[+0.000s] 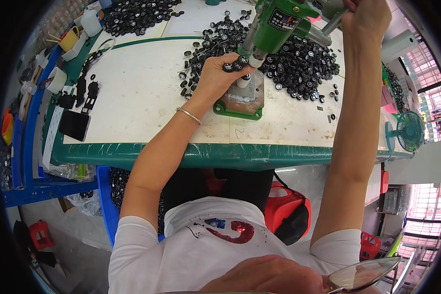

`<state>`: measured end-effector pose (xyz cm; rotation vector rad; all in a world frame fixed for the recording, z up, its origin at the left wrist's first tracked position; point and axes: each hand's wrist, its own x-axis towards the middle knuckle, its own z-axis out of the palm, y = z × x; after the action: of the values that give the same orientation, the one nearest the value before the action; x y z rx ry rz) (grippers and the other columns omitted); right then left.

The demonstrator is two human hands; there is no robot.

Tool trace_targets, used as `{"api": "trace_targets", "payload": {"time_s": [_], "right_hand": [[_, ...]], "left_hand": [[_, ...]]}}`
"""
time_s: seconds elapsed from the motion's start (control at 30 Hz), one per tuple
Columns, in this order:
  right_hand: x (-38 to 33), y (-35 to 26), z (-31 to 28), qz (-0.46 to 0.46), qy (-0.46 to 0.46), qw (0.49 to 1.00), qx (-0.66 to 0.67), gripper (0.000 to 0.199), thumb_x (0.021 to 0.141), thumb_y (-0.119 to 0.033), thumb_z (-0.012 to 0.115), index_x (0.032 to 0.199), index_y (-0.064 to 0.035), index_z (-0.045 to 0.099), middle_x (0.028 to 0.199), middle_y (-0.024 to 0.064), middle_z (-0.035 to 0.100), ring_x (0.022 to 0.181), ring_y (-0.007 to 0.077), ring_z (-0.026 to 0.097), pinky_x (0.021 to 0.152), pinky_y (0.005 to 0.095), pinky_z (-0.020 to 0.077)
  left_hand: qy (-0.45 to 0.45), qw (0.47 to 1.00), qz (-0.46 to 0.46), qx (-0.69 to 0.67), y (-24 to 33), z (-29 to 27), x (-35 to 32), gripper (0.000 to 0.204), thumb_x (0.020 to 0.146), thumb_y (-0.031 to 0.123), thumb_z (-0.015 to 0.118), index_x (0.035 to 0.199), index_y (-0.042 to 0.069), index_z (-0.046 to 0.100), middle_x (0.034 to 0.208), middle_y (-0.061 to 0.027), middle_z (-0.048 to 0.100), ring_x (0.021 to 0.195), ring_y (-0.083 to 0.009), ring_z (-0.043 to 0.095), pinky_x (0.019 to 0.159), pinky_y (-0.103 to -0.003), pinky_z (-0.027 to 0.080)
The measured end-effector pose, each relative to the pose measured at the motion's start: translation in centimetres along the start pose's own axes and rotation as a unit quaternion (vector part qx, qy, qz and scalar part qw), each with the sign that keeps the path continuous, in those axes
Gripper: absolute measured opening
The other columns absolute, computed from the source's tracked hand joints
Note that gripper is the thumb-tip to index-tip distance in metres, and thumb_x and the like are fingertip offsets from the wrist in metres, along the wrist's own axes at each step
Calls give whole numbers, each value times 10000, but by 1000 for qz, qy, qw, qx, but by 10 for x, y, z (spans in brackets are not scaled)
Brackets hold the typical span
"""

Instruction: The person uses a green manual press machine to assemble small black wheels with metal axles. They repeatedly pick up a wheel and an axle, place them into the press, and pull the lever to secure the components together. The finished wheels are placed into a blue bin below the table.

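Observation:
A green hand press point(273, 36) stands at the far middle of the table, its base plate point(236, 111) toward me. My left hand point(216, 74) is closed at the press, pinching small black toy wheels point(241, 61) with silvery hubs beside the white ram tip point(255, 61). Just below the fingers, another wheel point(247, 77) sits on the white post point(243, 82) of the press. Raised at the upper right, my right hand point(368, 22) is wrapped round the end of the press lever point(334, 22). Its fingertips are partly cut off by the picture's edge.
Heaps of black wheels lie left point(201, 61) and right point(299, 68) of the press, with another heap point(132, 17) at the far left. A dark phone point(74, 125) rests near the left edge. A green fan point(409, 131) stands at right; a blue crate point(105, 196) is below the table.

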<state>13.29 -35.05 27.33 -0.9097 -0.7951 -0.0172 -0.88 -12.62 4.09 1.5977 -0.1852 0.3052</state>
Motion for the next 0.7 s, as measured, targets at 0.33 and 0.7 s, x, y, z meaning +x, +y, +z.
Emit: {"api": "trace_targets", "payload": {"time_s": [0.33,0.7], "right_hand": [[-85,17,118,-303,136,936,-118,352,896,-270,613,645,-171,387,528,-82,255,419,34,202,381,217,163],[-14,7,31,-34,89,991,-100,291,930,-269,580,700,-141,456,529,-84,289,403,36,235,360,207,159]], "left_hand": [[9,1000,9,16,-3,2,-3,349,733,174,813,1041,37,723,951,-43,705,884,-73,592,859,-259,468],[-30,997,-55,-41,10,12,-7,283,764,195,790,1000,56,719,854,2,685,772,-58,588,707,-233,477]]}}
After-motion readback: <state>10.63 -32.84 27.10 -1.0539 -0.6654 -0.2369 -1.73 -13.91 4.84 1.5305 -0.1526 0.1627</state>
